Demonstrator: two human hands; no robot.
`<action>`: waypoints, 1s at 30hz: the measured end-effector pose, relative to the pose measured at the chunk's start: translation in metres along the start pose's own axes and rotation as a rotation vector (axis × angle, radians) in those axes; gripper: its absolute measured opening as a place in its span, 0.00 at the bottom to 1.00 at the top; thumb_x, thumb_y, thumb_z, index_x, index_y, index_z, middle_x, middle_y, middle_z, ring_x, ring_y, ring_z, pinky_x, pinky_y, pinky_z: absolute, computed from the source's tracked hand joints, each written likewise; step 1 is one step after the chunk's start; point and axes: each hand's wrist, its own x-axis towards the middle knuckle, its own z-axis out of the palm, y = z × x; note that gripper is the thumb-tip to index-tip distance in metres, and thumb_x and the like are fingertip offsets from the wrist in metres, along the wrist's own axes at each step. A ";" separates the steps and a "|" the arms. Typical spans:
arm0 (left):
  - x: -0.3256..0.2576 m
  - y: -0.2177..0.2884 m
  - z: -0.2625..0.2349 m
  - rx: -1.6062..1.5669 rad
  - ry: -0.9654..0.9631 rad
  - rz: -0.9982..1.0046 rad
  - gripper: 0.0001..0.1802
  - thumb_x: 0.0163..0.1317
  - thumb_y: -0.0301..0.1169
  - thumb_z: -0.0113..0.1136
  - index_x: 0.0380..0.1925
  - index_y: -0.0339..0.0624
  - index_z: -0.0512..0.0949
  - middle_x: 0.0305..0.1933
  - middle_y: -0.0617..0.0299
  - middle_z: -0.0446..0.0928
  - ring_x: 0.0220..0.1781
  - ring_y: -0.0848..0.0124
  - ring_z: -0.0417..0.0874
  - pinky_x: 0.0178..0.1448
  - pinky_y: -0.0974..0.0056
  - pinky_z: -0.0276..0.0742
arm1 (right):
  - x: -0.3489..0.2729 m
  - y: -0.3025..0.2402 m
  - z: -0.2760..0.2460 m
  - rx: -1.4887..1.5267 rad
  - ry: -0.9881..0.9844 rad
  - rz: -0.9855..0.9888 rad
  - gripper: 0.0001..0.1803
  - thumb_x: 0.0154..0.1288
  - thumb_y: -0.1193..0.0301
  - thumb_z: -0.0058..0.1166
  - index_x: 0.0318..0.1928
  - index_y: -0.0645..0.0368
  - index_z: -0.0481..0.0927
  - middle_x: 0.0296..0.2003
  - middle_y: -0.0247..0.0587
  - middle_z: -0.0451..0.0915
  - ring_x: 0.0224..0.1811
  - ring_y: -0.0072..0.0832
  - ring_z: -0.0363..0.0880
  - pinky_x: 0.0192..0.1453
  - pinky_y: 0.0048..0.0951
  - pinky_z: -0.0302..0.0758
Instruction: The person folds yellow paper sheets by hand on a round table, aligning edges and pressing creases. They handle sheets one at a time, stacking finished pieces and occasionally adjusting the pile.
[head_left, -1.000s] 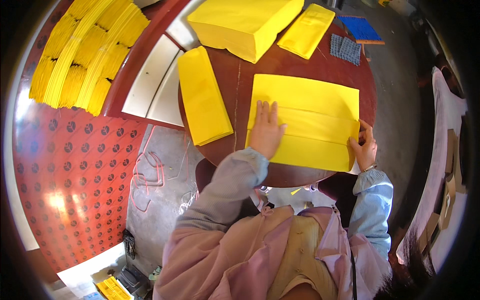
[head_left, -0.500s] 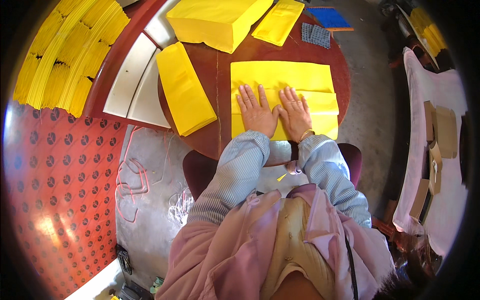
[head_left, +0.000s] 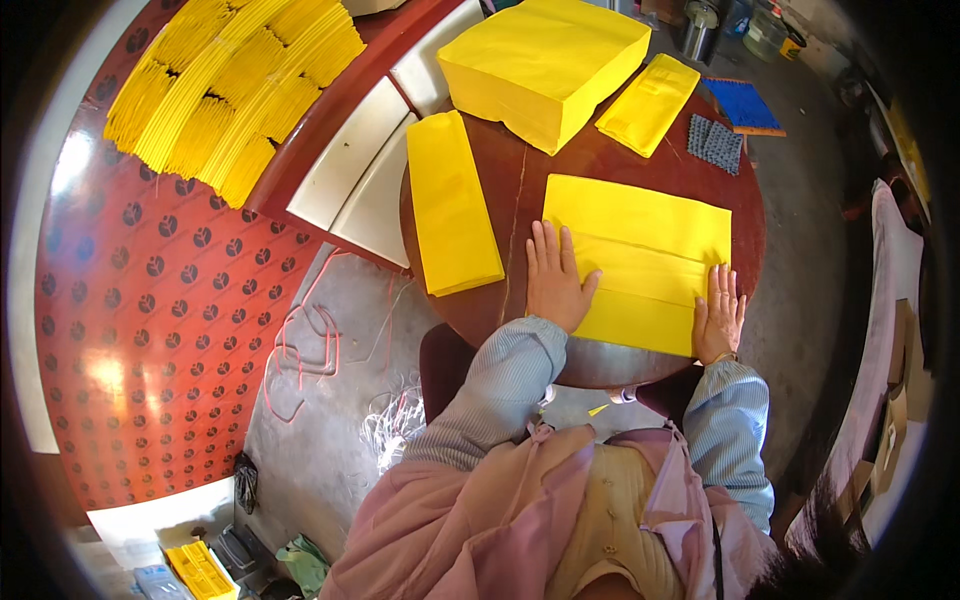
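A folded yellow sheet (head_left: 630, 262) lies flat on the round brown table (head_left: 508, 160), with creases and a flap edge running across its middle. Flat on the sheet's left edge rests my left hand (head_left: 558, 280), fingers stretched out and thumb apart. At the opposite edge, my right hand (head_left: 719, 314) lies along the sheet's lower right side with its fingers extended. Neither hand grips anything. Left of the sheet is a long narrow stack of folded yellow pieces (head_left: 455, 205).
A big yellow block-shaped pile (head_left: 540, 60) and a narrow folded yellow piece (head_left: 648, 105) occupy the table's far side. Grey bumpy pads (head_left: 714, 144) lie at its far right, near a blue panel (head_left: 742, 105). Yellow bundles (head_left: 235, 85) are stacked at far left.
My hands have moved apart, from close together on the middle of the yellow sheet to its left and right edges. The whole view has shifted, so the table appears lower and further right.
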 end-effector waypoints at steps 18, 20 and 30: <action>0.004 0.086 0.046 -1.716 -0.036 -0.891 0.22 0.77 0.30 0.63 0.63 0.30 0.71 0.63 0.46 0.77 0.62 0.48 0.85 0.69 0.47 0.85 | -0.003 -0.006 -0.019 0.201 0.021 0.010 0.40 0.83 0.46 0.45 0.86 0.47 0.53 0.88 0.36 0.47 0.91 0.34 0.39 0.90 0.56 0.35; 0.013 0.094 0.047 -1.691 0.021 -0.881 0.21 0.75 0.27 0.64 0.63 0.31 0.71 0.62 0.47 0.78 0.60 0.48 0.86 0.66 0.46 0.87 | -0.008 -0.002 -0.020 0.231 0.130 -0.014 0.47 0.78 0.42 0.53 0.86 0.48 0.53 0.88 0.40 0.46 0.91 0.37 0.39 0.90 0.59 0.36; 0.048 0.027 -0.071 -1.654 -0.015 -0.208 0.24 0.69 0.21 0.64 0.64 0.44 0.74 0.59 0.60 0.82 0.57 0.64 0.87 0.51 0.61 0.87 | 0.002 0.017 -0.022 0.235 -0.098 0.095 0.53 0.75 0.31 0.48 0.87 0.45 0.48 0.89 0.37 0.40 0.91 0.38 0.33 0.90 0.62 0.32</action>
